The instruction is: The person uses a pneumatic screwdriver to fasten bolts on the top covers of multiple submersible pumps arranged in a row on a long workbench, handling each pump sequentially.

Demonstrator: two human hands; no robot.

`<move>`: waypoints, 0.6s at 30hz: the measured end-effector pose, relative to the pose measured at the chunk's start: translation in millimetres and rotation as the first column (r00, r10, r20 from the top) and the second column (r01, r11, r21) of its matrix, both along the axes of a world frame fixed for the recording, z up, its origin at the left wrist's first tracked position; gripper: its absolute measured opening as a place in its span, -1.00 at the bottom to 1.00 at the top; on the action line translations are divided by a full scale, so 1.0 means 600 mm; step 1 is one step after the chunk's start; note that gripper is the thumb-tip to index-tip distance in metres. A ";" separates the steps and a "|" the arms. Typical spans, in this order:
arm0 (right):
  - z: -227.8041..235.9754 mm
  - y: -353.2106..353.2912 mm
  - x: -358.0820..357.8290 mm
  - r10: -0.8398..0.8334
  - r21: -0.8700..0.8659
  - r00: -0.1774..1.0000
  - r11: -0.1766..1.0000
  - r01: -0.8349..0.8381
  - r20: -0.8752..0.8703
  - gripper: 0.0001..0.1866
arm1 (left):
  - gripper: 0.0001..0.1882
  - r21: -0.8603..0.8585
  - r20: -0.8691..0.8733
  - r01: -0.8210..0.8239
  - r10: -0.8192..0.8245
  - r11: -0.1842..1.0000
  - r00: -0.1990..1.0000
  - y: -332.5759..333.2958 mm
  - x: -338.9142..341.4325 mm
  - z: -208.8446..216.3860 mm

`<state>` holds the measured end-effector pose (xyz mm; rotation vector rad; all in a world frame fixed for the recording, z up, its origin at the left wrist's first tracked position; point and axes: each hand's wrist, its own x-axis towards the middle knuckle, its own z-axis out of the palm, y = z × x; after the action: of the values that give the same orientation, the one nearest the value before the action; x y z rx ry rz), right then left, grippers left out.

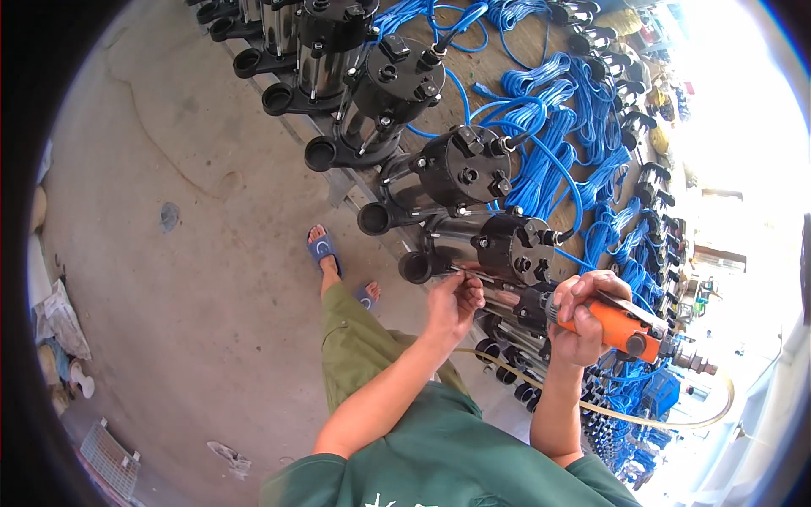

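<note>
- Along the edge of the brown bench (494, 61), we log a row of shiny metal cylinders with black end caps; the capped unit (522, 247) nearest our hands lies just beyond the left one.
- Right hand (581, 317): we have its fingers wrapped firmly around the front of an orange power tool (621, 328), below its silver lever (635, 311). The grey nose points at a black cap (532, 308) beside that unit; contact between bit and cap cannot be told.
- Left hand (457, 297): fingertips drawn together, next to the metal cylinder wall. We cannot tell whether they pinch something small.
- Pale hose (676, 424) runs from the metal fitting (694, 362) at the tool's rear, loops out and passes under our right forearm.
- Handling, tool (our estimate): rigid, moderately heavy, tail dragged a little by the hose. Best grip is around the orange barrel, fingers within reach of the lever, wrist in line with the nose.
- Handling, capped unit (our estimate): heavy and stiff; polished wall probably slippery. We would steady it by the cap or the black base, not by the blue cable (577, 198) at its top.
- Blue cable coils (541, 160) lie behind the row: light, flexible, easily snagged.
</note>
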<state>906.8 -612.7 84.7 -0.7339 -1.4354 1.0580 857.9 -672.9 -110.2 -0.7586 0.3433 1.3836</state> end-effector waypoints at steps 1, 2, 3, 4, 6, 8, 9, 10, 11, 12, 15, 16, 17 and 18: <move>-0.001 0.001 0.002 -0.002 0.002 1.000 1.000 0.002 0.000 -0.61 | -0.82 -0.005 0.002 0.006 -0.006 1.000 1.000 0.000 0.000 0.000; -0.002 0.002 0.005 -0.004 0.005 1.000 1.000 0.004 0.000 -0.61 | -0.82 -0.009 0.004 0.013 -0.013 1.000 1.000 0.001 0.001 0.000; -0.003 0.003 0.007 -0.007 0.007 1.000 1.000 0.007 0.000 -0.60 | -0.82 -0.013 0.006 0.020 -0.020 1.000 1.000 0.001 0.001 -0.001; -0.002 0.004 0.007 -0.007 -0.002 1.000 1.000 0.007 -0.004 -0.60 | -0.82 -0.006 0.001 0.012 -0.012 1.000 1.000 0.001 0.002 0.000; 0.001 0.005 0.006 -0.008 -0.022 1.000 1.000 0.008 -0.011 -0.60 | -0.81 0.008 -0.006 -0.003 0.003 1.000 1.000 -0.002 0.003 0.001; -0.002 0.006 0.010 0.007 -0.024 1.000 1.000 -0.008 -0.014 -0.60 | -0.82 0.021 -0.016 0.007 -0.006 1.000 1.000 -0.003 0.002 0.001; -0.002 0.008 0.013 0.016 -0.019 1.000 1.000 -0.016 -0.011 -0.60 | -0.82 0.027 -0.021 0.011 -0.011 1.000 1.000 -0.002 0.002 0.002; -0.003 0.009 0.015 0.023 -0.017 1.000 1.000 -0.023 -0.008 -0.60 | -0.82 0.022 -0.013 0.007 -0.007 1.000 1.000 -0.002 0.002 0.002; -0.001 0.010 0.012 0.032 -0.006 0.999 0.999 -0.032 0.000 -0.60 | -0.82 0.017 -0.005 0.003 -0.003 1.000 1.000 -0.001 0.003 0.002; 0.001 0.011 0.013 0.052 0.007 0.999 0.999 -0.052 0.014 -0.60 | -0.81 0.011 0.003 -0.001 0.001 1.000 1.000 0.000 0.004 0.003; 0.006 0.013 0.012 0.077 0.007 0.996 0.997 -0.078 0.039 -0.61 | -0.82 -0.006 -0.014 0.006 -0.006 1.000 1.000 0.001 0.005 0.006; 0.008 0.012 0.012 0.087 -0.004 0.995 0.996 -0.087 0.051 -0.61 | -0.82 -0.012 -0.008 0.005 -0.005 1.000 1.000 0.000 0.006 0.005; 0.010 0.012 0.010 0.093 -0.018 0.995 0.996 -0.093 0.046 -0.62 | -0.82 -0.018 -0.001 0.003 -0.003 1.000 1.000 -0.001 0.006 0.004; 0.012 0.012 0.008 0.100 -0.033 0.994 0.995 -0.099 0.042 -0.62 | -0.82 -0.024 0.005 0.001 -0.001 1.000 1.000 -0.001 0.007 0.003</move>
<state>911.4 -605.4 91.7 -0.7175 -1.5084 1.1493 862.4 -673.3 -108.1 -0.7817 0.3572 1.3790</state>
